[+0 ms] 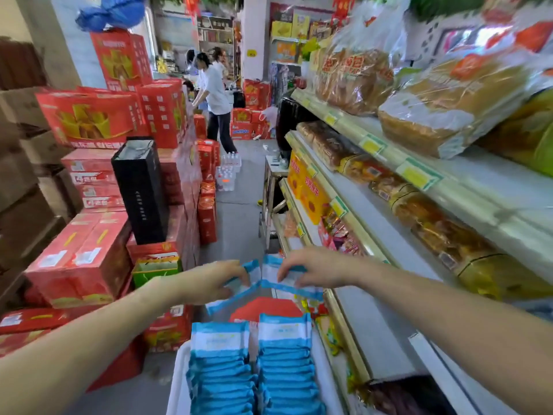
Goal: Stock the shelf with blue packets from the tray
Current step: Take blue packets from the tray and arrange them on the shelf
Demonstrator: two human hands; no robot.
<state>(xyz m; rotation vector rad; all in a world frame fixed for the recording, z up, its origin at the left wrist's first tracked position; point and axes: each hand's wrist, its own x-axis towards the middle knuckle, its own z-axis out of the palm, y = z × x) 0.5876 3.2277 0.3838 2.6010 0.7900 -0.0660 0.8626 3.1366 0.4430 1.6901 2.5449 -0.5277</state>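
White tray [177, 381], near centre: two rows of blue packets [223, 369] on edge, count per row unclear. Hands, two, over its far end: left hand [209, 283] grips a left bunch [232, 295] and right hand [314, 271] pinches a right bunch [291, 284], numbers unclear. Shelf [389, 339], right, touching neither bunch.

Below the left hand [209, 283] and right hand [311, 271] we note a tray [179, 381] holding two rows of packets [221, 369]. To their right, the shelf [389, 339] carries bagged bread [449, 235]. To their left, red boxes [83, 259] stand stacked on the floor [239, 229].
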